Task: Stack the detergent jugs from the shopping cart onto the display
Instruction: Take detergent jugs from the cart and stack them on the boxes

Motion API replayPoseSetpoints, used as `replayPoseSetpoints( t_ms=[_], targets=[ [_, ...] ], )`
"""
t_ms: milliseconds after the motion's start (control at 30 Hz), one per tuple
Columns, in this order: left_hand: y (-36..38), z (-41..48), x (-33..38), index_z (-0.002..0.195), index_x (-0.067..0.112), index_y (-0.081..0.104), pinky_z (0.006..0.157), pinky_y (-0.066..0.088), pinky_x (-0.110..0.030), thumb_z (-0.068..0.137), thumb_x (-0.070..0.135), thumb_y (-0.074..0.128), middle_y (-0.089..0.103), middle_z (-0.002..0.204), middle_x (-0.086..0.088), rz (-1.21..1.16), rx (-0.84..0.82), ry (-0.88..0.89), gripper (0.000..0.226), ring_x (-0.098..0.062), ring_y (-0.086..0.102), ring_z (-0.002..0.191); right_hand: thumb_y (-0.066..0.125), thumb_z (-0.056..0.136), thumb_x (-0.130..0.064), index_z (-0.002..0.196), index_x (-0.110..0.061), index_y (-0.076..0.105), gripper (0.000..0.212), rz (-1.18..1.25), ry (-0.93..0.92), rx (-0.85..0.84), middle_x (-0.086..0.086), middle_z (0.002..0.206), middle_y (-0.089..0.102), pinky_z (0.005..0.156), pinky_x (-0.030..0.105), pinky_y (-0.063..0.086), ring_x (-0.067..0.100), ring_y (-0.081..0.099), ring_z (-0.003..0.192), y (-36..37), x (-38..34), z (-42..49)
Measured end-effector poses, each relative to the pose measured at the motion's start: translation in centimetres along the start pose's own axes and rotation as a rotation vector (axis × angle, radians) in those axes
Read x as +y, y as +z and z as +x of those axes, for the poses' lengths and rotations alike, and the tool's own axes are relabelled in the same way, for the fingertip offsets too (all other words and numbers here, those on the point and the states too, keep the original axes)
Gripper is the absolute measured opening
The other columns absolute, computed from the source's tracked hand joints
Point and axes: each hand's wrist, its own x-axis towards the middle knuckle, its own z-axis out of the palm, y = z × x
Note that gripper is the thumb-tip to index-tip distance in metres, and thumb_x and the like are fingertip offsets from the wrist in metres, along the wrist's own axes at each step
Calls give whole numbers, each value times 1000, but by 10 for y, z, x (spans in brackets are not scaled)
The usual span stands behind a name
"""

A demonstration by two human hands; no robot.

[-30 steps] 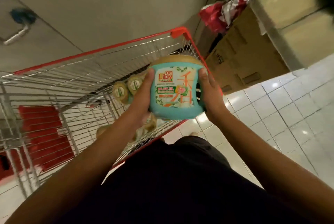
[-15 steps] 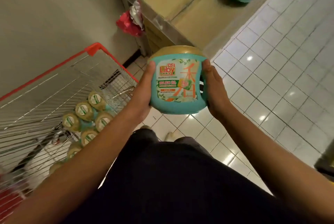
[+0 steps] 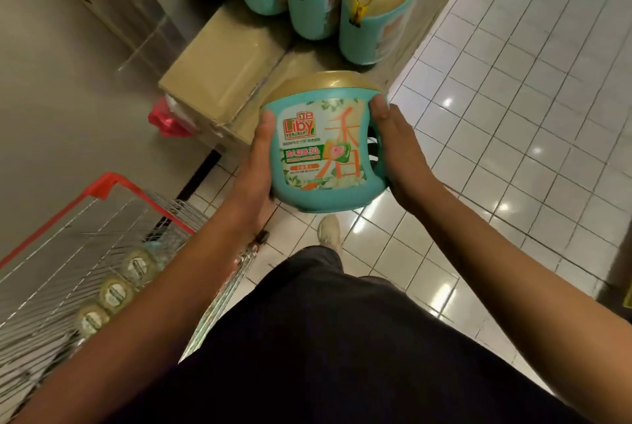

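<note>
The person is holding a teal detergent jug [image 3: 321, 150] with a gold lid up in the air, its label facing the camera. The left hand [image 3: 254, 163] is gripping its left side and the right hand [image 3: 398, 150] is gripping its right side by the moulded handle. Each thumb is lying on the front face. The fingers are wrapping round behind the jug, so I cannot tell whether they are spread or pressed together.

Only side pressure is carrying the jug. If the squeeze eases, the smooth body could be sliding down onto the tiled floor [image 3: 513, 115] and the shoe [image 3: 329, 232] directly below the jug.

Beyond the jug, the stacked jugs [image 3: 376, 13] are standing in tall columns on the cardboard boxes [image 3: 222, 71] that are serving as the display. Bumping a column while setting down is probably the main risk, since it could be tipping toward the floor. The box tops are meeting at a seam just beyond the jug, and a jug landing across it may be rocking.

Below and left of the jug, the shopping cart [image 3: 113, 218] is holding more jugs [image 3: 114, 293], seen by their lids. Left of the jug, a red plastic bag [image 3: 164, 119] is lying against the boxes. The way from the jug to the bare box top is looking open.
</note>
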Motion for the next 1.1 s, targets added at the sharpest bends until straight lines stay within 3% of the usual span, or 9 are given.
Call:
replayPoseSetpoints(
  t_ms=[233,367,533,667,700,800,900,967,1100],
  targets=[
    [9,57,37,143,36,64,99,59,-52,97,83,38,69,141,-5,-48,79,-9,70,-28,67,130,43,103,-64,138,-19,56,59,15,-19,-108,7,117,76,89,52,65,27,77,103,-9,-46,68],
    [3,74,53,139,35,67,105,54,-58,94,85,42,71,139,-7,-112,223,2,72,-29,68,128,47,97,-69,140,-17,56,68,-6,1,-213,11,126,73,99,59,59,31,73,114,1,-69,107],
    [3,80,67,140,25,67,94,62,-51,92,82,44,74,133,-11,-247,412,7,78,-31,72,121,53,96,-70,140,-25,58,63,-63,-4,-373,0,129,73,109,54,54,19,70,121,20,-88,157],
    [8,80,85,145,17,61,91,64,-51,83,83,46,75,130,-12,-254,585,94,92,-33,74,117,62,91,-75,137,-27,57,67,-84,-25,-557,2,129,73,106,54,56,21,71,121,36,-113,186],
    [9,80,90,144,16,61,89,65,-49,85,81,44,76,128,-12,-245,623,122,90,-32,75,114,63,89,-76,137,-27,57,68,-99,-39,-591,1,128,74,103,50,59,20,71,120,40,-122,191],
    [9,80,107,142,13,61,74,66,-40,88,82,42,79,120,-9,-230,728,203,89,-28,78,106,58,99,-64,139,-28,56,54,-152,-125,-668,-12,120,76,82,20,61,5,73,111,54,-149,203],
    [5,90,126,142,5,57,82,65,-49,94,74,40,77,122,-13,-182,800,303,85,-33,77,110,53,99,-59,132,-21,57,50,-206,-203,-675,-22,104,77,71,8,54,-6,73,96,67,-181,218],
    [2,101,145,138,8,61,81,66,-42,97,70,35,79,119,-8,-96,821,367,79,-27,77,108,51,96,-64,127,-23,58,52,-225,-247,-661,-23,98,75,71,13,54,-8,71,91,77,-203,231],
    [-10,124,187,142,17,60,87,64,-35,101,68,28,77,126,-2,-10,775,426,73,-20,75,115,47,85,-79,131,-28,59,69,-262,-344,-612,-19,105,74,90,32,52,-2,70,100,100,-246,263]
  ],
)
